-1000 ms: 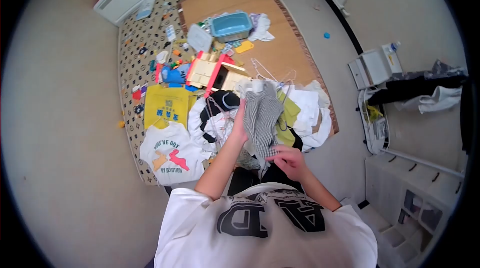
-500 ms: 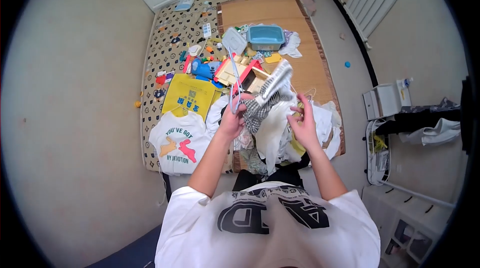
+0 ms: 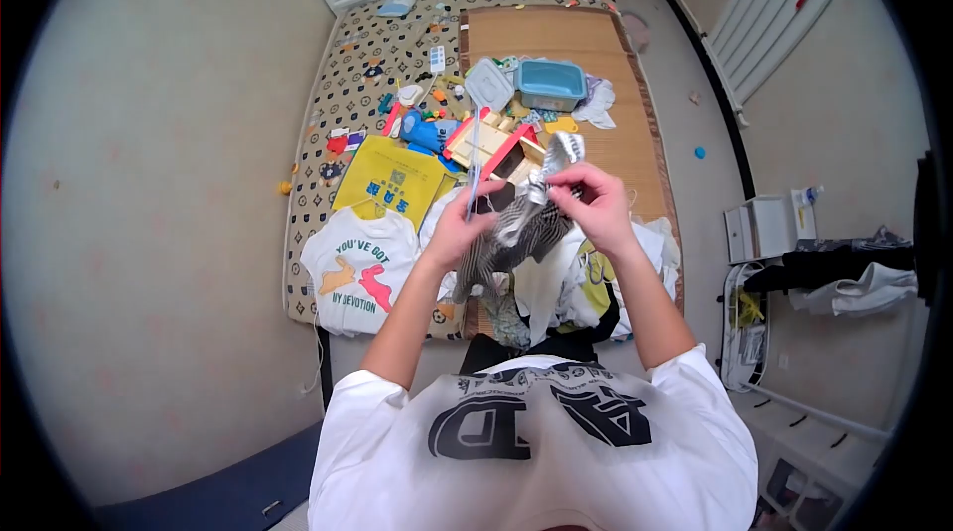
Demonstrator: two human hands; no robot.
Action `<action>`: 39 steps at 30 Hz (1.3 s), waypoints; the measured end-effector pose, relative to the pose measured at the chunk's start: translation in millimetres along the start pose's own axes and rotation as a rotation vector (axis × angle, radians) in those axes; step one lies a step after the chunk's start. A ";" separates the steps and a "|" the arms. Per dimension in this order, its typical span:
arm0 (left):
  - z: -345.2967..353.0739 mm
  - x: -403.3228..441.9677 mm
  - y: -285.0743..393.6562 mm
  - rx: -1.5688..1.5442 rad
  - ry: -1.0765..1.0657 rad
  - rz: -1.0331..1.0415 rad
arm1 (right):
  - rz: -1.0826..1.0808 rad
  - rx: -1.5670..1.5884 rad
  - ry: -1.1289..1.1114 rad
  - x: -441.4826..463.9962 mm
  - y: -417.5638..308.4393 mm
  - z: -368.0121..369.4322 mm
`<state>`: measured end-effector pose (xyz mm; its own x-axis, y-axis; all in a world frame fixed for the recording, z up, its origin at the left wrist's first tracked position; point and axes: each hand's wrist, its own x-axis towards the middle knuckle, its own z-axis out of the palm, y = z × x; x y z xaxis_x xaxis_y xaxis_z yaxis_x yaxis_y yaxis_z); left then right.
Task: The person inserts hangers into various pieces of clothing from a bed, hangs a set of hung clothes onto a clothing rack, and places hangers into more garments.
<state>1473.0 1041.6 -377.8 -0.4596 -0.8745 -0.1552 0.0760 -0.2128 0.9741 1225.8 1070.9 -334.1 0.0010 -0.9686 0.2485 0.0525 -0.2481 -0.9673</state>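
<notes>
My left hand [image 3: 463, 231] is closed around a pale blue clothes hanger [image 3: 474, 156], which stands up from the fingers. Black-and-white checked clothing [image 3: 531, 228] with a white part at its top hangs between both hands, slightly blurred. With thumb and fingers pinched, my right hand [image 3: 598, 211] grips that garment near its white upper part. Below lies a heap of white clothes [image 3: 556, 273]. To the left, a white T-shirt [image 3: 359, 268] with two printed rabbits is spread flat.
A yellow bag [image 3: 382, 174], a toy house [image 3: 486, 146], small toys and a blue bin [image 3: 551, 82] lie on the bed. A woven mat [image 3: 556, 30] covers its right part. More clothes [image 3: 854, 273] hang on a rack at right.
My right hand has risen from beside the garment and now pinches its upper part. The checked cloth has dropped and spread lower between my hands. The view has shifted slightly.
</notes>
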 end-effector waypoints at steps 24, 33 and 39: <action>34.8 5.1 55.1 0.099 -0.107 0.211 | 0.942 0.495 -0.029 -76.9 149.1 -63.7; -40.1 -15.6 58.9 0.351 -0.053 0.203 | 0.576 -0.060 0.293 -53.5 155.4 -28.8; -73.4 -21.7 26.0 0.351 0.046 0.093 | 0.439 0.652 0.114 -17.1 38.8 -11.8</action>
<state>1549.9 1023.0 -361.2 -0.4241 -0.9035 -0.0626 -0.1962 0.0241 0.9803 1216.0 1077.7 -376.5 0.0564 -0.9802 -0.1896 0.6452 0.1807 -0.7423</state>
